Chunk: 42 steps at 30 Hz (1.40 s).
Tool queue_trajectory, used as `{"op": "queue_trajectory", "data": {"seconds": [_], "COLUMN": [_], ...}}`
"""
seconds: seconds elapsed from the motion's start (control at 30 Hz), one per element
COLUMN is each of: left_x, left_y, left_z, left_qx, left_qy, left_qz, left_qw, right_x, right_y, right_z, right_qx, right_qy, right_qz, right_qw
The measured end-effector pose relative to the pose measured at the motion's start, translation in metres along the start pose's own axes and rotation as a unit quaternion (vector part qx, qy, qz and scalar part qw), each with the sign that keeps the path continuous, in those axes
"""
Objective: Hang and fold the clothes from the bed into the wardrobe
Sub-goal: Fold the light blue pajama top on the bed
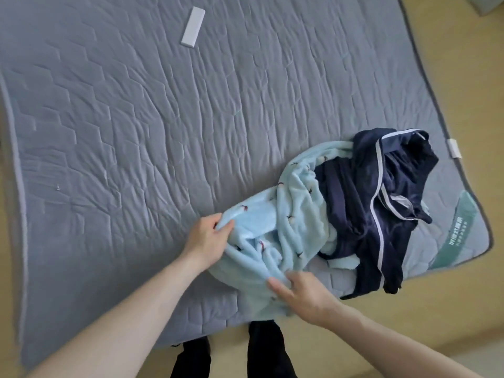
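A person stands at the foot of the bed (pixel 163 132), both bare arms reaching over its grey quilted cover. The left hand (pixel 207 236) pinches a bunched edge of the light blue fleece garment (pixel 294 214), thumb and fingers curled into the fabric. The right hand (pixel 297 296) lies on the near side of the same garment, fingers spread and mostly straight, pressing it. The fleece lies crumpled near the bed's front edge, partly beneath a dark navy garment (pixel 381 203) with white piping. A white remote (pixel 193 26) rests far up the bed, well apart.
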<state>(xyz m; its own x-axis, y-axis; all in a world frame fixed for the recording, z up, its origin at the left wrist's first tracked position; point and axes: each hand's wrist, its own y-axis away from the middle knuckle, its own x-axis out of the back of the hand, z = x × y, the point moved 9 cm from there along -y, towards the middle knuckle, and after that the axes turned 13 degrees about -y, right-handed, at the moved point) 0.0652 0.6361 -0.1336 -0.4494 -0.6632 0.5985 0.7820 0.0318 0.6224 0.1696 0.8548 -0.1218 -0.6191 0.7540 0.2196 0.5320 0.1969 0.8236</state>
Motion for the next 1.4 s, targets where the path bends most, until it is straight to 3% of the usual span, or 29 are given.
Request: {"op": "queue_trajectory", "data": {"seconds": [0.1, 0.17, 0.27, 0.33, 0.43, 0.47, 0.53, 0.63, 0.73, 0.8, 0.83, 0.93, 1.0, 1.07, 1.1, 1.17, 1.27, 1.3, 1.33, 1.4], "left_x": [0.096, 0.149, 0.187, 0.181, 0.133, 0.119, 0.099, 0.057, 0.007, -0.021, -0.031, -0.038, -0.035, -0.022, -0.015, -0.004, -0.009, -0.008, -0.007, -0.013], "left_y": [0.010, 0.024, 0.037, 0.034, 0.024, 0.018, -0.005, -0.046, -0.077, -0.089, -0.092, -0.095, -0.095, -0.092, -0.089, -0.080, -0.047, -0.038, -0.033, -0.052], "left_z": [-0.004, -0.023, -0.093, -0.151, -0.193, -0.186, -0.148, -0.063, -0.007, 0.008, 0.011, 0.024, 0.026, 0.024, 0.021, 0.008, -0.018, -0.020, -0.020, -0.010], "left_qx": [-0.059, -0.067, 0.061, 0.184, 0.296, 0.287, 0.212, 0.058, 0.038, 0.051, 0.051, 0.015, 0.002, 0.010, 0.021, 0.054, 0.119, 0.149, 0.171, 0.129], "left_qy": [0.074, 0.045, -0.035, -0.086, -0.176, -0.220, -0.269, -0.238, -0.166, -0.192, -0.237, -0.372, -0.415, -0.455, -0.480, -0.545, -0.580, -0.582, -0.586, -0.621], "left_qz": [0.202, 0.319, 0.375, 0.305, 0.056, 0.004, 0.000, 0.031, 0.001, -0.031, -0.044, -0.036, -0.046, -0.065, -0.082, -0.159, -0.403, -0.448, -0.458, -0.366], "left_qw": [0.975, 0.944, 0.924, 0.930, 0.937, 0.932, 0.940, 0.969, 0.985, 0.980, 0.969, 0.927, 0.909, 0.888, 0.873, 0.821, 0.698, 0.662, 0.646, 0.682], "right_x": [0.072, 0.121, 0.157, 0.166, 0.158, 0.150, 0.138, 0.139, 0.157, 0.183, 0.203, 0.283, 0.342, 0.389, 0.407, 0.431, 0.431, 0.422, 0.406, 0.359], "right_y": [-0.002, -0.003, -0.016, -0.027, -0.050, -0.058, -0.072, -0.089, -0.094, -0.082, -0.072, -0.029, 0.009, 0.040, 0.050, 0.055, 0.032, 0.014, -0.006, -0.036], "right_z": [0.026, 0.042, 0.066, 0.075, 0.070, 0.066, 0.061, 0.061, 0.069, 0.084, 0.092, 0.109, 0.105, 0.090, 0.078, 0.048, 0.014, 0.009, 0.009, 0.016], "right_qx": [-0.005, -0.008, -0.083, -0.130, -0.147, -0.142, -0.134, -0.114, -0.086, -0.095, -0.097, -0.064, -0.039, -0.008, 0.015, 0.074, 0.102, 0.081, 0.041, -0.047], "right_qy": [-0.030, -0.060, -0.092, -0.107, -0.092, -0.076, -0.045, -0.015, -0.070, -0.159, -0.216, -0.362, -0.373, -0.346, -0.323, -0.266, -0.156, -0.103, -0.054, 0.006], "right_qz": [0.149, 0.270, 0.339, 0.358, 0.317, 0.296, 0.286, 0.301, 0.333, 0.399, 0.449, 0.596, 0.686, 0.740, 0.749, 0.729, 0.638, 0.592, 0.541, 0.447], "right_qw": [0.988, 0.961, 0.933, 0.918, 0.932, 0.941, 0.948, 0.947, 0.936, 0.898, 0.861, 0.714, 0.623, 0.576, 0.578, 0.627, 0.748, 0.795, 0.839, 0.893]}}
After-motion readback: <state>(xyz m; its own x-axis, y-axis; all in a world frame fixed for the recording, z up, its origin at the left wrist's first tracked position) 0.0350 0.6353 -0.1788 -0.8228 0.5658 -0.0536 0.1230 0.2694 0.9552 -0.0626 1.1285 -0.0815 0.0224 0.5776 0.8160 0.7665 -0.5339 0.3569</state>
